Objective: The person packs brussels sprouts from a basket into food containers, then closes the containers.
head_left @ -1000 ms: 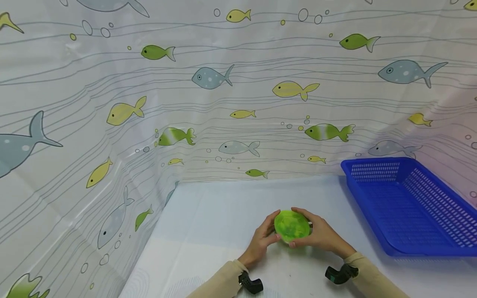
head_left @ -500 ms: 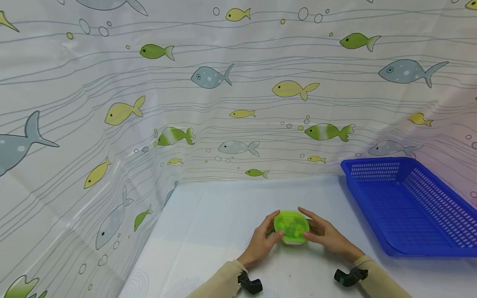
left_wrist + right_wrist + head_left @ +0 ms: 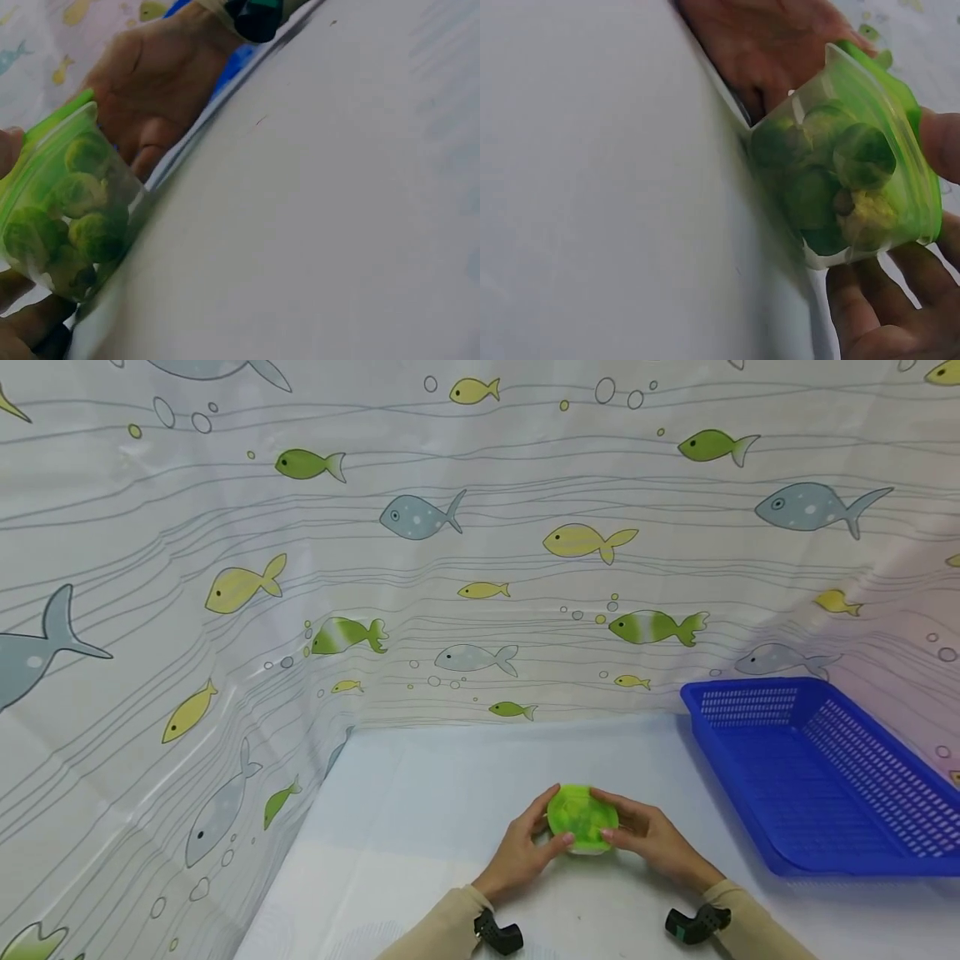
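A small clear food container (image 3: 112,225) with a bright green lid (image 3: 582,817) stands on the white table. Several Brussels sprouts (image 3: 864,156) show through its wall. My left hand (image 3: 519,853) holds the container's left side, thumb on the lid's near edge and fingers round the far side. From the right, my right hand (image 3: 663,842) holds it the same way. In the right wrist view, its thumb (image 3: 941,146) lies against the lid and the fingers (image 3: 922,274) reach along the container wall. The lid sits on the container's rim.
At the right of the table lies a big blue plastic basket (image 3: 738,814) with mesh sides. A white curtain (image 3: 420,610) printed with fish hangs behind the table and along the left. Black camera mounts (image 3: 498,933) are worn on both wrists.
My right hand has shifted right, loosened its fingers from the lid's edge, then come back round the container. My left hand has kept its hold. The head view has turned slightly.
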`<state>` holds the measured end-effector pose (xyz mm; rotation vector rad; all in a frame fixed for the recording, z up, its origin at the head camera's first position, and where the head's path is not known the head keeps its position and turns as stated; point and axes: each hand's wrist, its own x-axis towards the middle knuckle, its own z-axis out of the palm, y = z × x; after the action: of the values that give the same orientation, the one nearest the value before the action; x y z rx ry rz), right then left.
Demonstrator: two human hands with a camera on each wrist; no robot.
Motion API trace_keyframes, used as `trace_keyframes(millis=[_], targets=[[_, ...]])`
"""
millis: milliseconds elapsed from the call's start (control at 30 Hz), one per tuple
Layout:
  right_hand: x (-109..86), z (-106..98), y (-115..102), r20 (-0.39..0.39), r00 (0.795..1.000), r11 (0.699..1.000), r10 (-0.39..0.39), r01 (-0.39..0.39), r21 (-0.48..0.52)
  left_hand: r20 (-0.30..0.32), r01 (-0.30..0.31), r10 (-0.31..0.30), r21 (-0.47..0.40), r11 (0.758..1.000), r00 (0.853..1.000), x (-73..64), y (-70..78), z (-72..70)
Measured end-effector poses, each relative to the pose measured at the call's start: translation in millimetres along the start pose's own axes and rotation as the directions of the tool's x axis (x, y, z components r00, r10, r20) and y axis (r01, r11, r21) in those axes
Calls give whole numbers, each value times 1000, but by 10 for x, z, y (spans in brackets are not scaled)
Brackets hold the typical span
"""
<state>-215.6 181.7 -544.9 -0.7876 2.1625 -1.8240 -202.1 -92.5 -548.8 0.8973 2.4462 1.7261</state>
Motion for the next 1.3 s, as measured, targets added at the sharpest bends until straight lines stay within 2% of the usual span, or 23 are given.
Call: trace_keyframes(millis=[200, 533, 800, 1033, 1200, 1300], targets=[[17, 5, -45, -16, 1000, 999, 23, -23, -30, 19, 29, -29, -29, 999, 999, 16, 6, -27], [67, -57, -57, -19, 999, 998, 33, -34, -44, 10, 40, -40, -61, 997, 999, 87, 21, -48], [93, -47, -65, -17, 1000, 999, 19, -20, -47, 2, 55, -55, -78, 995, 998, 83, 36, -74], [68, -31, -20, -24, 1000, 999, 2, -3, -46, 3, 54, -53, -50, 997, 999, 64, 14, -57], [44, -14, 9, -22, 1000, 999, 16, -17, -48, -8, 49, -49, -13, 999, 999, 35, 12, -32], [29, -3, 12, -24, 999, 998, 28, -29, -51, -3, 63, -63, -19, 998, 998, 22, 8, -18]])
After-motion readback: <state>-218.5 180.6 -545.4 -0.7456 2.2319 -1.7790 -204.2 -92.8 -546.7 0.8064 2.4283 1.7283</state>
